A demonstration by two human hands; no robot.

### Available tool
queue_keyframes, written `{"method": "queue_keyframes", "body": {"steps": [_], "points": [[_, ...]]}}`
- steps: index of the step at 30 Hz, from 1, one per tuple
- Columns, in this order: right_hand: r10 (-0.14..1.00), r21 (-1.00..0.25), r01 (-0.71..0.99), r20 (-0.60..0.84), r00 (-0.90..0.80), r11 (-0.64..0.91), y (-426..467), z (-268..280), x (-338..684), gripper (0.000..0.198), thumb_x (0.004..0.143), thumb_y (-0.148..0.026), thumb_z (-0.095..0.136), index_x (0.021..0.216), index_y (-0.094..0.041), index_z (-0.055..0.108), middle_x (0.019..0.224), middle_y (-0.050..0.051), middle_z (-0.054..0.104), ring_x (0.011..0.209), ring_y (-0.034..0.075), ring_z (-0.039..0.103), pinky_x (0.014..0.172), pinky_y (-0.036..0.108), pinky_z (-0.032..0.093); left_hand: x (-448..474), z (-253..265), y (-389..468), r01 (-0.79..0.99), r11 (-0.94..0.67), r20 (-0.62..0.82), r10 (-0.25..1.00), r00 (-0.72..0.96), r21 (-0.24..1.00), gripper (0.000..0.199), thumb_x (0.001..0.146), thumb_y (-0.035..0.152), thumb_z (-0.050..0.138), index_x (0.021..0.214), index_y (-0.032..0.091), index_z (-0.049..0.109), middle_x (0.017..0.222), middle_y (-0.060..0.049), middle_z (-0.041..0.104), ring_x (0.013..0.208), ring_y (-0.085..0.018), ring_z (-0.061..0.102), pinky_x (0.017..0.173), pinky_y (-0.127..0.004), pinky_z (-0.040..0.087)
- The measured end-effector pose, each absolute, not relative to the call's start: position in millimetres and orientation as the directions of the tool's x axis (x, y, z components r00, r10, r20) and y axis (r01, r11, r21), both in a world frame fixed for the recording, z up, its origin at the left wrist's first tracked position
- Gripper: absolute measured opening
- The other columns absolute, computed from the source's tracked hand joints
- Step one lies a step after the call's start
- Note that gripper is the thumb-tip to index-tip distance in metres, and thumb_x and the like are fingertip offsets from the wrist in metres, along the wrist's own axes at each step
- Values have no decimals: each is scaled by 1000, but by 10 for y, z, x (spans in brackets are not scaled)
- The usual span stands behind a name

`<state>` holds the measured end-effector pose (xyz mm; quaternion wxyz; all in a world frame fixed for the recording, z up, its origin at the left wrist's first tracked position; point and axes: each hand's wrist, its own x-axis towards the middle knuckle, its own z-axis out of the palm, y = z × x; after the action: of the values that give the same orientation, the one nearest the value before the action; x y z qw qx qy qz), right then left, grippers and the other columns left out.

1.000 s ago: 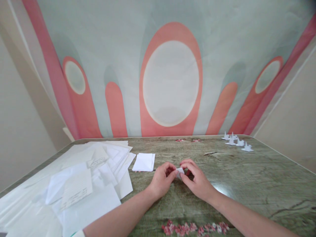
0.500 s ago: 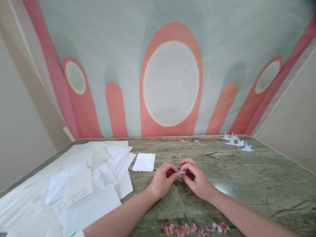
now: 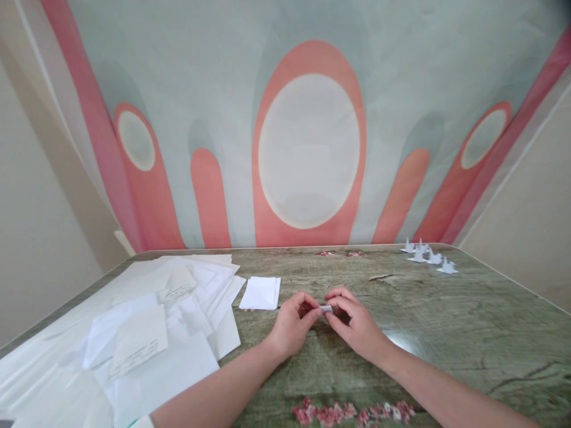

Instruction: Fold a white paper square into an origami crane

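Between my fingertips, just above the wood-look table (image 3: 446, 333), is a small piece of folded white paper (image 3: 327, 308). My left hand (image 3: 294, 324) pinches its left end between thumb and fingers. At the other end, my right hand (image 3: 353, 318) grips it with thumb and fingertips. The fingers cover much of the paper, so its exact folded shape is hard to make out. A stack of white paper squares (image 3: 260, 293) lies just beyond my left hand, apart from it.
Loose white sheets (image 3: 169, 362) spread over the table's left side, some under my left forearm. Several small white folded-paper cranes (image 3: 432, 257) stand at the far right corner. Pink printed flowers (image 3: 352, 411) mark the near edge. A patterned backdrop (image 3: 307, 238) rises behind the table.
The folded paper has shifted and turned slightly between my fingertips. My right thumb and fingers have moved a little along it; my left hand has hardly moved.
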<state>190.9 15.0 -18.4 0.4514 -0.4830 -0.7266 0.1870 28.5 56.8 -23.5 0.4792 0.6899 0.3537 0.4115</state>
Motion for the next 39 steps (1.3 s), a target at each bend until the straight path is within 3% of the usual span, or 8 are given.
{"method": "queue_keyframes", "body": {"steps": [8,14,19,33,39], "points": [[852,-664,561,499,-160,494,182,-183,1926,12,85,-22,49,80,-21,60,85,5,60,84,20,53,76,36,43,280,-179,562,148,-278,207,905,372,949,16,74,31,62,74,16,57,68,0,57,63,-12,52,61,-23,42],[833,-633,563,509,-216,532,153,-159,1895,16,87,-22,47,75,-21,57,74,4,58,79,20,51,71,35,43,262,-144,539,115,-294,226,886,404,949,24,75,34,63,90,16,58,84,-3,61,73,-14,56,67,-24,44],[828,-612,571,496,-262,547,112,-144,1874,20,88,-22,42,71,-21,52,70,3,53,75,19,49,67,33,41,271,-139,531,196,-377,273,870,411,905,17,74,32,63,70,16,59,74,-1,58,69,-13,54,63,-23,42],[909,-757,508,383,-164,410,123,-179,1910,19,88,-31,45,80,-19,57,76,2,56,72,16,52,67,29,42,264,-95,515,183,-266,158,877,454,946,10,72,21,59,78,15,56,74,0,58,65,-12,52,60,-22,41],[950,-866,391,282,-135,312,158,-200,1926,19,86,-34,48,79,-18,56,71,1,58,67,15,53,64,27,42,254,-90,533,221,-293,152,856,494,930,11,72,18,56,82,14,57,77,-1,59,68,-13,54,63,-22,42]]}}
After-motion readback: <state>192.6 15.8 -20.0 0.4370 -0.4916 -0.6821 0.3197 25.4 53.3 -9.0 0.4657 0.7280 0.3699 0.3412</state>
